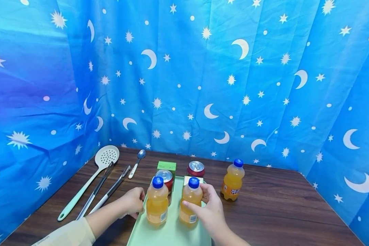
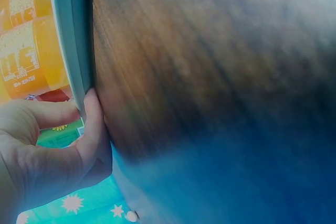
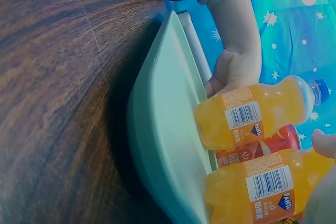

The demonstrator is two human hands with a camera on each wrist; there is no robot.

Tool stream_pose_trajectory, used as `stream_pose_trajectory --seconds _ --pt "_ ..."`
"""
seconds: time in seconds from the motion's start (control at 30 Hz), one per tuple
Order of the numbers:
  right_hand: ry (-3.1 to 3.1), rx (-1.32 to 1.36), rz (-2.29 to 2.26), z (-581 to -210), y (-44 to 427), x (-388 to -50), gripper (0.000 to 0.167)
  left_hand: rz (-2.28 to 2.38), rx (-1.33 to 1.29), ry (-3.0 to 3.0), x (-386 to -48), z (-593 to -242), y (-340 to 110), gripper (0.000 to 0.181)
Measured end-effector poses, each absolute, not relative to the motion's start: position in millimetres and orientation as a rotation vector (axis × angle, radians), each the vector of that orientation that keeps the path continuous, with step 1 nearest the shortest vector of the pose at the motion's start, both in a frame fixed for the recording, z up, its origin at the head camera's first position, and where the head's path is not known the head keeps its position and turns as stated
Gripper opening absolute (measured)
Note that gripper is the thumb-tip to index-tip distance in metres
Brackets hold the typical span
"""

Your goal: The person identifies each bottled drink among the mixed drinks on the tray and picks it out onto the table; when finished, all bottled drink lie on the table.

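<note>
On the green tray (image 1: 172, 235) stand two orange soda bottles, one at the left (image 1: 157, 205) and one at the right (image 1: 189, 205). My right hand (image 1: 210, 212) grips the right bottle, thumb in front and fingers at its far side. My left hand (image 1: 132, 203) pinches the tray's left rim between thumb and fingers, as the left wrist view shows with the hand (image 2: 58, 150) at the rim (image 2: 73, 40). Behind the bottles are a red can (image 1: 165, 176), another can (image 1: 195, 167) and a green box (image 1: 167, 166). In the right wrist view both bottles (image 3: 252, 114) rest upright on the tray (image 3: 168, 119).
A third orange bottle (image 1: 232, 181) stands on the dark wooden table (image 1: 273, 205), right of the tray. At the left lie a slotted spoon (image 1: 80, 193), two metal tongs-like utensils and a small spoon (image 1: 136, 164). Blue curtains (image 1: 184, 68) with moons and stars surround the table.
</note>
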State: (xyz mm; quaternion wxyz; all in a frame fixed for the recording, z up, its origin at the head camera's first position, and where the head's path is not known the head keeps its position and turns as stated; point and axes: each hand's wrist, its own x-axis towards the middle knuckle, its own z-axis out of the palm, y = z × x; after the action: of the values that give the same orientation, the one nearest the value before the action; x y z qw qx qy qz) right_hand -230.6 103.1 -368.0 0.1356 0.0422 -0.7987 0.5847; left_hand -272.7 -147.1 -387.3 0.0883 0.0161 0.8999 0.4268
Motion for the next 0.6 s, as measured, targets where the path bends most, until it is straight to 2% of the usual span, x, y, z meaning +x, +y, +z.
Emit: stream_pose_trajectory --seconds 0.6 --pt "-2.281 0.092 1.751 -354.8 103.1 -224.7 0.063 1.297 0.054 2.663 -273.4 -387.9 -147.6 0.033"
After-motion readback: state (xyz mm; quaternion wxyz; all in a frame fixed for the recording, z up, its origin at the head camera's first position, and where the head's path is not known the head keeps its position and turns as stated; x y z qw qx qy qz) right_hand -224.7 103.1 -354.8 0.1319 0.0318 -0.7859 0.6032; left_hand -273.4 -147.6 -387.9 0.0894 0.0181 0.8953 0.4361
